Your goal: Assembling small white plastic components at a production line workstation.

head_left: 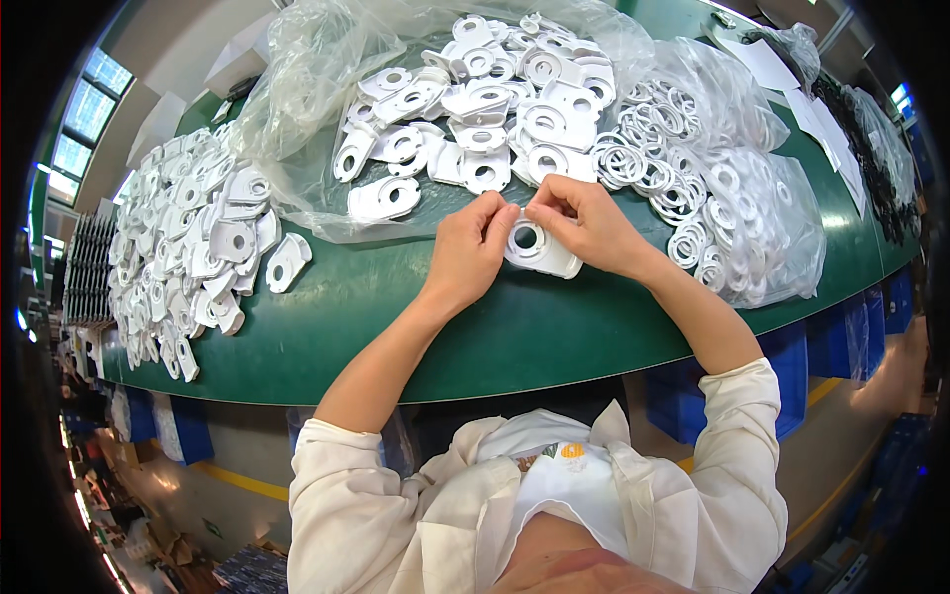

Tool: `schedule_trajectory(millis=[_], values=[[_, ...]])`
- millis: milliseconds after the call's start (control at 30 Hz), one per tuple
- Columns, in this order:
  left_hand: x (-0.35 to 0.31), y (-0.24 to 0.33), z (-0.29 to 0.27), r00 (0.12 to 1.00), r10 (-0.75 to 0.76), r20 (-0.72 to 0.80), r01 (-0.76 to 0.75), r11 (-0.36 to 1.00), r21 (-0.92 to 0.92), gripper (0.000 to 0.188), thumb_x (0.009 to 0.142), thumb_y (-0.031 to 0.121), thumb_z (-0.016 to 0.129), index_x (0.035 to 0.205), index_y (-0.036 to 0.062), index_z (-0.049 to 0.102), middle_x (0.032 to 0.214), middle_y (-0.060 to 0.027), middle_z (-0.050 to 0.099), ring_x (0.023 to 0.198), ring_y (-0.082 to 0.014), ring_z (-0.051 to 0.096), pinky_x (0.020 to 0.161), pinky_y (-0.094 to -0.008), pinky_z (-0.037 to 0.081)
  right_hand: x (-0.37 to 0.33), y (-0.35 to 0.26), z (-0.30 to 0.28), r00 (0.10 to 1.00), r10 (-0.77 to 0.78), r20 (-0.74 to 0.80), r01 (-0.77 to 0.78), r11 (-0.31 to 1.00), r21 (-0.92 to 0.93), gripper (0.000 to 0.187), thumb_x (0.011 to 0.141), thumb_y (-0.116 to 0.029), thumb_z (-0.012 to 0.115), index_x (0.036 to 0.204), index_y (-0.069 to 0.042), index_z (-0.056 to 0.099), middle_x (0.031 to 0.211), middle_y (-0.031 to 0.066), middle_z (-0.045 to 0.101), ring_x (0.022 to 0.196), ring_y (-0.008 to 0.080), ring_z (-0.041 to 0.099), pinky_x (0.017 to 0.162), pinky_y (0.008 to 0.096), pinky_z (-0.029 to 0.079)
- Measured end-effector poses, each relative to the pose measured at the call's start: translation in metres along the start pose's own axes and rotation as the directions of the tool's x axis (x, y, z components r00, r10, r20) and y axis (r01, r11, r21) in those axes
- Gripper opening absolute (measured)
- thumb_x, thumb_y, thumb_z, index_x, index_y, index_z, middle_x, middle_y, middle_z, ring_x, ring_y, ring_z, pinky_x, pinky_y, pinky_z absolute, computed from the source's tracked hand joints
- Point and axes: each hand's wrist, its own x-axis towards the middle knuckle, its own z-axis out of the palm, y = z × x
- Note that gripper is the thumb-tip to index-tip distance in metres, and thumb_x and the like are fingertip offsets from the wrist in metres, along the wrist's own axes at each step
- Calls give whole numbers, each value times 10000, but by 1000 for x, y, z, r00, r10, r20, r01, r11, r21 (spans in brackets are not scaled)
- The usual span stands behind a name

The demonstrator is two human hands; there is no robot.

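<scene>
Close in front of me, above the green table, is a white plastic plate point(554, 259) with a round hole and a raised rim around it. My left hand point(468, 249) pinches its upper left edge between thumb and forefinger. At the upper edge, the closed fingers of my right hand point(592, 230) grip it too, their tips almost meeting those of the left. The fingers hide whether a loose ring is between them. Just beyond my hands lies a heap of similar white plates point(480, 104) on clear plastic sheeting point(297, 188).
A second pile of white plates point(188, 238) covers the table's left end. White rings point(653, 139) lie loose at the right, beside a clear bag of rings point(757, 233). Paper sheets point(826, 139) and black cords point(871, 158) line the far right. Blue bins point(683, 396) stand below the green tabletop point(475, 346).
</scene>
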Motion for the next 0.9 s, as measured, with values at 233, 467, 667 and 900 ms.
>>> schedule_trajectory(millis=[233,467,667,900], values=[[-3,3,12,997,-53,55,73,879,-471,390,947,211,536,1239,18,364,856,-68,630,711,-133,561,630,-264,450,7,9,2,971,90,-220,19,892,452,132,945,-167,572,962,-38,559,795,-12,608,724,17,539,629,176,415],[-9,9,13,992,99,76,-87,985,-146,502,860,83,597,1284,1,340,859,-166,664,728,-283,656,670,-349,497,3,11,1,954,141,-263,-115,987,112,205,842,-202,711,872,-49,579,748,-21,580,659,30,498,589,188,399],[-1,4,-6,986,30,166,19,957,-289,465,841,89,590,1261,-2,413,819,-132,670,678,-223,634,620,-316,470,5,5,-22,993,-34,-117,25,997,-74,199,810,-171,726,898,-9,651,707,3,605,625,63,498,577,217,412],[4,7,-38,935,-124,334,296,790,-537,392,858,123,593,1224,21,493,804,-33,655,623,-61,557,539,-190,383,9,5,-44,994,-84,-74,63,964,-258,175,862,-173,646,885,-2,677,704,69,647,624,123,559,592,262,431]])
